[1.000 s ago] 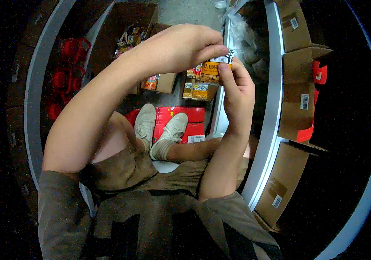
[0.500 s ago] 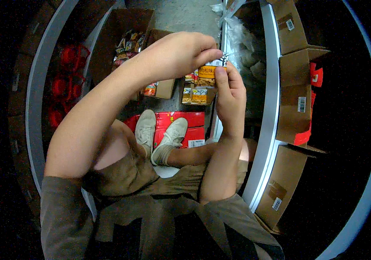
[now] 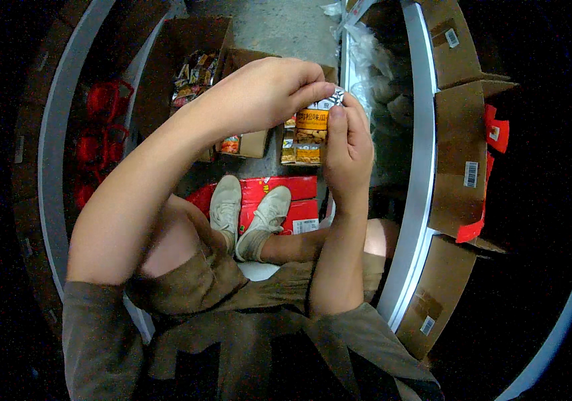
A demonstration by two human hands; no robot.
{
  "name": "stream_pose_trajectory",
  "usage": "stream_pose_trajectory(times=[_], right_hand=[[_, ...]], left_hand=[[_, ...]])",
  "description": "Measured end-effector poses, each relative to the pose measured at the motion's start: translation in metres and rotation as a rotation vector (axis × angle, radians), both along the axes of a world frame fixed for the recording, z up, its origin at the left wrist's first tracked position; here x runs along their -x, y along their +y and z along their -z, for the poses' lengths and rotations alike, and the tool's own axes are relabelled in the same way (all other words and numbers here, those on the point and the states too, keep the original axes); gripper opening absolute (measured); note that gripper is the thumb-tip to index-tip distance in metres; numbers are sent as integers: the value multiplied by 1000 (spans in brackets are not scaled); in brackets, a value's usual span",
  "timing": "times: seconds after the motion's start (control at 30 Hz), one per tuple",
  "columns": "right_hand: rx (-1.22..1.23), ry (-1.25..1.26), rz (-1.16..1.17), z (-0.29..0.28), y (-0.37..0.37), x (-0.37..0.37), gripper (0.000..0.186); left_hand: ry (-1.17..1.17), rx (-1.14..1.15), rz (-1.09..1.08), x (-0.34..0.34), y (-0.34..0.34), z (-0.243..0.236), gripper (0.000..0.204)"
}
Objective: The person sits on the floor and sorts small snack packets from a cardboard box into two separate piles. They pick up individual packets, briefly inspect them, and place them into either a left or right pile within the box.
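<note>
A small snack packet (image 3: 312, 121), white at the top with an orange-yellow band and a picture of nuts or seeds, is held up in front of me. My left hand (image 3: 284, 88) reaches across and pinches its upper edge. Beside it, my right hand (image 3: 349, 147) is closed on the packet's right side, the thumb lying on the front. The two thumbs are close together near the top edge. Below the packet stands a carton (image 3: 286, 159) with similar yellow packets, partly covered by my hands and the packet.
A large carton (image 3: 159, 87) with dark packets stands at the far left, beside a smaller carton (image 3: 254, 144) with orange packets. Flattened red cardboard (image 3: 302, 194) lies under my shoes. Red baskets (image 3: 102, 147) sit on the left shelf; open cartons (image 3: 459, 157) line the right shelf near clear plastic (image 3: 366, 53).
Both hands have shifted slightly left with the packet. More of its front shows now, hanging below the fingers. The pinch at its top edge stays.
</note>
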State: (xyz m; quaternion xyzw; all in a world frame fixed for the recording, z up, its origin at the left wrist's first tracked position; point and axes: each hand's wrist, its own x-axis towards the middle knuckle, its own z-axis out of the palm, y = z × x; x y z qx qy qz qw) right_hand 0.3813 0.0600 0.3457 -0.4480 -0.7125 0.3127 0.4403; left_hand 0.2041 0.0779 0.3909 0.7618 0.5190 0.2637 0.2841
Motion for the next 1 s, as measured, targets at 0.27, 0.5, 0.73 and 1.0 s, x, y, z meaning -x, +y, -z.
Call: stream_pose_trajectory(times=[0.27, 0.5, 0.73, 1.0], right_hand=[[127, 124, -10, 13, 6, 4, 30], [229, 57, 113, 43, 36, 4, 31], [541, -376, 332, 188, 80, -17, 32], [830, -580, 232, 242, 40, -25, 32]], left_hand=[[-32, 72, 13, 1, 9, 2, 29], [13, -82, -137, 10, 20, 22, 32], [135, 362, -74, 36, 50, 25, 39], [413, 591, 69, 57, 76, 159, 48]])
